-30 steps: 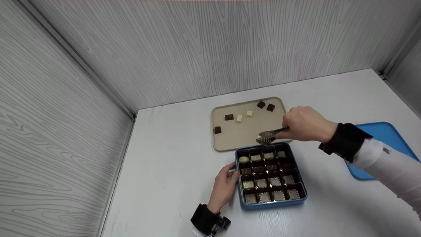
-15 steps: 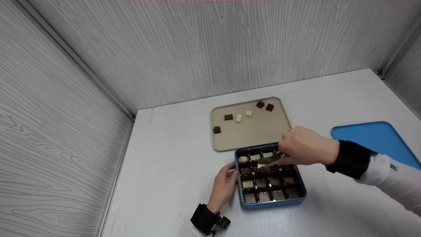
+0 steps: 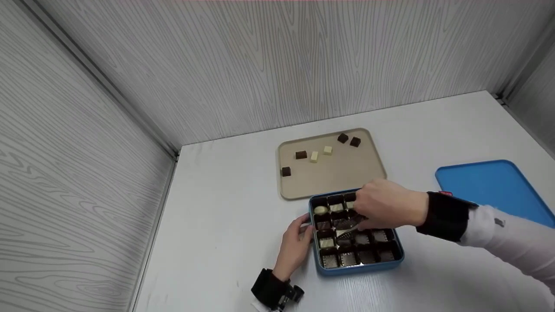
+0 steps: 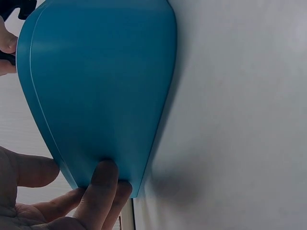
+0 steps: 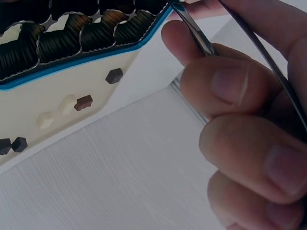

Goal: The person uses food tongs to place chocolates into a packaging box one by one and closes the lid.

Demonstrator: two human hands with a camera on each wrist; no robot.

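A blue tin box (image 3: 360,269) with rows of dark paper cups, some filled with chocolates, sits on the white table. My right hand (image 3: 368,214) is over the box and grips metal tongs (image 3: 347,229), whose tips reach down into the middle cups; something pale shows at the tips, but I cannot tell what. In the right wrist view my fingers (image 5: 230,86) curl round the tongs (image 5: 192,28). My left hand (image 3: 303,232) touches the box's left wall, and the left wrist view shows its fingertips (image 4: 105,177) pressed flat against the blue wall (image 4: 100,81).
A beige tray (image 3: 342,173) lies just behind the box and carries several loose pieces, such as a dark chocolate (image 3: 286,171) and a white chocolate (image 3: 314,156). A blue lid (image 3: 485,184) lies on the table to the right. Grey panel walls stand at the back and left.
My right hand has brought the tongs from the tray's near edge down and left into the middle of the box. My left hand has stayed on the box's left wall.
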